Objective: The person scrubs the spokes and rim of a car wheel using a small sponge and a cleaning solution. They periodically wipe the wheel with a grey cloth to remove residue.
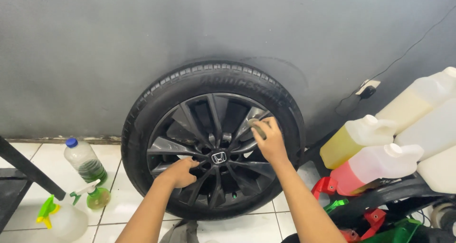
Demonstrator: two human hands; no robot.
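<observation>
— Where is the wheel [212, 141] from where you stand?

— It is upright on the white tiled floor [118, 190], leaning against the grey wall [142, 43]. Black tyre, dark spoked rim with a small emblem at the hub.

— And the person's hands?

— Both are on the rim. The left hand [180, 171] is low and left of the hub, its grip curled around a spoke, fingers tucked behind it. The right hand [270, 141] is higher, at the upper right spokes, its grip closed on a small greyish pad [256, 127] that it presses against a spoke. Whether that pad is a sponge or a folded cloth I cannot tell.

— What else is around?

— On the left, a clear plastic bottle [84, 160] with a blue cap and dark liquid at the bottom stands on the tiles near the tyre. Just in front of it is a small green spray bottle [95, 195], and further left a pale spray bottle with a yellow-green trigger [57, 217]. On the right, well apart from the wheel, jugs are stacked: one with yellow liquid [354, 138], one with red liquid [370, 169], and paler ones behind. A grey cloth [183, 231] lies at the bottom edge, between the forearms.
</observation>
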